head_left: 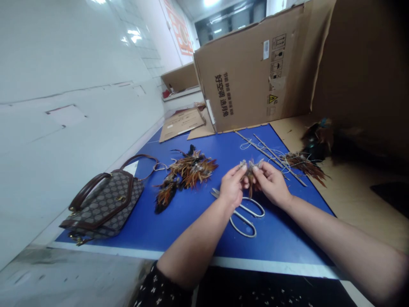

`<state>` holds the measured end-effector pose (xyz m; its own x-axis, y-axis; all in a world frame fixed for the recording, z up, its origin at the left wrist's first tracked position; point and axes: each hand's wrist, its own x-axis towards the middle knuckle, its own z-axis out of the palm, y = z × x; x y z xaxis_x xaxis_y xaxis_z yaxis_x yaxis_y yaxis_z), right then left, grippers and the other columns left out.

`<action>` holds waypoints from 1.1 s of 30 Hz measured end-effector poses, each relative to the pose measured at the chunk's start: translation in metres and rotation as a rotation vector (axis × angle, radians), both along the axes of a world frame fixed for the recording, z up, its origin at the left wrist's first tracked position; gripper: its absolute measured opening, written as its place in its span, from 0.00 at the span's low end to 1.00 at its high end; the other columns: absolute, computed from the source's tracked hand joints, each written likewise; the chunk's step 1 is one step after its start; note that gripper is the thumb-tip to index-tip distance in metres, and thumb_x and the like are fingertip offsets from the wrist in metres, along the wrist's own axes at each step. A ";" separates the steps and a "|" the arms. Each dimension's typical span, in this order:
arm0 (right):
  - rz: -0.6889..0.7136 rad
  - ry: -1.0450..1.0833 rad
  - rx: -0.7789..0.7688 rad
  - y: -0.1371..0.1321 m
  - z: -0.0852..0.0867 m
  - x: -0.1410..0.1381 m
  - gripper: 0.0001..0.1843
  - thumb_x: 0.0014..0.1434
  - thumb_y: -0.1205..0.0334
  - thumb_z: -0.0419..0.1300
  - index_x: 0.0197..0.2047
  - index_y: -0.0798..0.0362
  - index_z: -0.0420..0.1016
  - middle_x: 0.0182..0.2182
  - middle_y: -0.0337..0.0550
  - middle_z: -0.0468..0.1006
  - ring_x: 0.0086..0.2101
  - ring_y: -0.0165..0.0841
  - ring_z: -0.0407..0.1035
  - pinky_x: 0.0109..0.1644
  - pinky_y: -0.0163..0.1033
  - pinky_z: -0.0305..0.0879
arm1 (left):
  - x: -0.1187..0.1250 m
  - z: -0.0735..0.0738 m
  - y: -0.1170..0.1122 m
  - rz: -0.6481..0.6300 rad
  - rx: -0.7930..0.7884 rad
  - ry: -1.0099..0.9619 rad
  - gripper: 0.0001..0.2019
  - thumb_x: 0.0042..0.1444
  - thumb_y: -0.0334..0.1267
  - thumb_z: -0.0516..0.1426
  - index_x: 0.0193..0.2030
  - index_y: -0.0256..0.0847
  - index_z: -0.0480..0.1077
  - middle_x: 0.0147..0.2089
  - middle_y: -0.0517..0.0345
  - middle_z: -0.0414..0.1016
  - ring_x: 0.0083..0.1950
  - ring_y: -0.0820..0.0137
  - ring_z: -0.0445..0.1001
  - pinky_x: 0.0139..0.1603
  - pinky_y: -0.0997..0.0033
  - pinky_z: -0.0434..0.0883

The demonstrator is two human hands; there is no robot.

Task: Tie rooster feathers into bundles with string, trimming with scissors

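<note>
Between my two hands, over the blue tabletop, is a small bunch of brown and grey feathers (250, 175). My left hand (233, 185) pinches its left side between thumb and fingers. On the other side my right hand (271, 181) has its fingers closed on the bunch too. Metal scissors (244, 221) lie just below, their blades partly hidden by my left wrist. A pile of brown, orange and black feathers (193, 168) rests to the left. Further right, thin sticks (268, 155) with loose string lie beside another feather bundle (303, 164).
A patterned handbag (108, 204) with a brown handle stands on the table's left. Behind the table rises a large cardboard box (249, 76), with flat cardboard (182, 123) to its left. More dark feathers (318, 138) lie on the cardboard surface at right.
</note>
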<state>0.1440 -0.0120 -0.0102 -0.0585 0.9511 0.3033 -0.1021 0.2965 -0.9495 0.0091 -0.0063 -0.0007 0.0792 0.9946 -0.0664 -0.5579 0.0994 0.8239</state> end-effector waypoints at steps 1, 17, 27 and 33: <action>0.013 0.010 -0.012 0.000 0.000 0.000 0.25 0.65 0.37 0.63 0.33 0.48 0.62 0.22 0.33 0.71 0.19 0.28 0.62 0.22 0.35 0.60 | 0.000 0.000 0.000 0.007 -0.002 -0.007 0.22 0.46 0.44 0.74 0.44 0.35 0.78 0.29 0.62 0.73 0.25 0.80 0.66 0.23 0.77 0.58; 0.049 -0.159 0.081 0.002 -0.002 0.003 0.23 0.67 0.39 0.61 0.31 0.49 0.67 0.22 0.37 0.75 0.21 0.29 0.65 0.24 0.35 0.62 | 0.000 -0.004 -0.001 -0.074 0.035 0.063 0.21 0.47 0.46 0.74 0.43 0.33 0.79 0.30 0.60 0.72 0.27 0.80 0.66 0.26 0.76 0.61; 0.101 -0.479 0.246 0.004 0.003 0.013 0.21 0.74 0.48 0.52 0.33 0.50 0.73 0.26 0.39 0.78 0.27 0.32 0.69 0.33 0.36 0.66 | -0.005 -0.005 0.002 -0.005 0.056 0.203 0.23 0.47 0.49 0.73 0.43 0.32 0.81 0.23 0.62 0.68 0.23 0.79 0.63 0.24 0.76 0.58; 0.104 -0.672 0.305 0.008 0.000 0.019 0.17 0.74 0.57 0.51 0.35 0.49 0.76 0.31 0.40 0.83 0.30 0.34 0.75 0.40 0.38 0.68 | -0.004 -0.010 0.001 -0.051 0.060 0.268 0.25 0.45 0.51 0.73 0.41 0.30 0.82 0.23 0.61 0.68 0.23 0.79 0.64 0.24 0.75 0.59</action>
